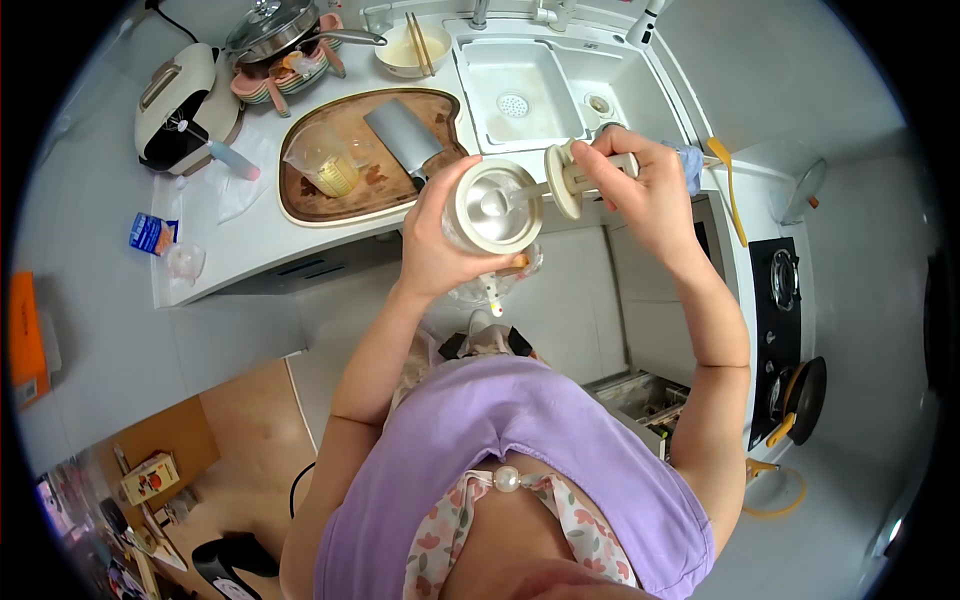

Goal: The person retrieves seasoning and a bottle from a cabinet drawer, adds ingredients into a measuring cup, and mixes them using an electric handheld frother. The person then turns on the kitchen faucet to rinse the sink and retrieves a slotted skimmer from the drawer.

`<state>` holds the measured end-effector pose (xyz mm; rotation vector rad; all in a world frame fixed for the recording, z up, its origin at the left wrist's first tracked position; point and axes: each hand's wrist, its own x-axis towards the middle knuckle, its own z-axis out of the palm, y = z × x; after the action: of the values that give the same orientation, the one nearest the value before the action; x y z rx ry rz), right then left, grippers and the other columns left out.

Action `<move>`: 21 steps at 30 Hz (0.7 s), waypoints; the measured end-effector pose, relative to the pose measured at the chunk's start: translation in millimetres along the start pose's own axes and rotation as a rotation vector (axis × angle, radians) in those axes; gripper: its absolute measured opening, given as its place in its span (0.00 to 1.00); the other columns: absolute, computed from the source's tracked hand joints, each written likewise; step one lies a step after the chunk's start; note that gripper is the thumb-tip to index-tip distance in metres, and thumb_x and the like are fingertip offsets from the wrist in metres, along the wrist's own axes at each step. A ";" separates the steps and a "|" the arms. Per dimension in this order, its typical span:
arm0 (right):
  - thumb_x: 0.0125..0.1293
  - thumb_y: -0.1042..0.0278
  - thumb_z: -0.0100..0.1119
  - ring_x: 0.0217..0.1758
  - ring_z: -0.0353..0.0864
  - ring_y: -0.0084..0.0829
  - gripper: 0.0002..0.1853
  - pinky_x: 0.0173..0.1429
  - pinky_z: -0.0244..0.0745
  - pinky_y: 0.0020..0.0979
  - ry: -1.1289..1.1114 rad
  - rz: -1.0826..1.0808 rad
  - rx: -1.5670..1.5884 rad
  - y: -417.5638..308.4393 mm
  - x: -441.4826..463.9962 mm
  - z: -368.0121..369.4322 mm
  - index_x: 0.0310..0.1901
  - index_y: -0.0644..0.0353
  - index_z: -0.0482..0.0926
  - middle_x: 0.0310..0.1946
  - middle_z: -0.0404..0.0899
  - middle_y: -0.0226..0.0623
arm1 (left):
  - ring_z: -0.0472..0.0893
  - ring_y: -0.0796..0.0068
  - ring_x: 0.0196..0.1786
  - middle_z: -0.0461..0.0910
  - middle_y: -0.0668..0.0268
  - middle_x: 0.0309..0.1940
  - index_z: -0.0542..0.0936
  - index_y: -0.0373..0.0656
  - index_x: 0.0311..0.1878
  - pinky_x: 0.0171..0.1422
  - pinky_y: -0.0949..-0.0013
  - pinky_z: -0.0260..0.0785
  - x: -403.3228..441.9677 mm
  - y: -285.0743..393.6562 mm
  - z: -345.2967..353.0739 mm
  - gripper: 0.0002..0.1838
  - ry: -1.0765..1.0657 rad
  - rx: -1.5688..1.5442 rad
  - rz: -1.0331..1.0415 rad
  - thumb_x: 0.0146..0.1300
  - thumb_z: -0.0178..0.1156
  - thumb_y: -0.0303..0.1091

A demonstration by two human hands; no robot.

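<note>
My left hand (425, 240) is wrapped round a clear jar with a cream rim (462, 212), its round mouth tipped toward me. My right hand (645, 190) grips a cream jar lid (563, 182) that has a spoon fixed to it. The spoon's bowl (493, 203) sits at the jar's mouth, while the lid is held apart from the rim. How much the jar contains is hard to make out. Just beyond my left hand, a cleaver (405, 138) and a clear measuring cup (325, 165) with something yellowish in it lie on the wooden cutting board (345, 112).
A double sink (515, 70) is behind the board, beside a bowl (395, 60) with chopsticks. At left are a lidded pan (275, 38), a cream appliance (185, 95), a handheld frother (232, 160) and a blue packet (152, 233). An open drawer (640, 395) and a stove (775, 330) stand at right.
</note>
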<state>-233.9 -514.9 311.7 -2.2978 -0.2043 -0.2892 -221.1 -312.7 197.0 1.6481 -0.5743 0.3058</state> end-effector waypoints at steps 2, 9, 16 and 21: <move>0.59 0.64 0.63 0.14 0.73 0.23 0.11 0.20 0.66 0.27 0.024 -0.086 -0.054 -8.2 7.1 15.8 0.27 0.63 0.79 0.16 0.78 0.36 | 0.77 0.66 0.54 0.76 0.58 0.52 0.69 0.39 0.59 0.60 0.64 0.69 7.7 -9.9 -15.8 0.46 -0.039 0.053 0.050 0.31 0.78 0.34; 0.57 0.64 0.64 0.14 0.75 0.30 0.10 0.20 0.68 0.28 0.066 -0.285 -0.182 -37.0 30.6 80.6 0.25 0.62 0.79 0.15 0.77 0.37 | 0.77 0.62 0.53 0.76 0.60 0.52 0.70 0.41 0.58 0.58 0.62 0.70 37.3 -27.0 -82.2 0.46 -0.104 0.169 0.176 0.28 0.78 0.31; 0.61 0.62 0.62 0.15 0.67 0.16 0.14 0.21 0.63 0.23 0.099 0.173 0.067 -63.4 50.9 99.8 0.28 0.66 0.80 0.14 0.76 0.33 | 0.78 0.64 0.54 0.77 0.59 0.52 0.69 0.41 0.59 0.59 0.64 0.70 47.0 -45.0 -128.7 0.46 -0.135 0.154 0.169 0.30 0.78 0.30; 0.61 0.60 0.62 0.18 0.67 0.15 0.15 0.23 0.62 0.22 0.129 0.018 -0.038 -75.0 57.0 111.7 0.28 0.67 0.80 0.15 0.76 0.30 | 0.78 0.66 0.54 0.77 0.59 0.52 0.68 0.40 0.60 0.59 0.66 0.70 48.1 -55.3 -144.9 0.47 -0.137 0.086 0.133 0.31 0.78 0.30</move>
<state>-181.0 -378.9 306.3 -2.3077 -0.1137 -0.4337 -133.4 -176.1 198.6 1.7260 -0.7858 0.3196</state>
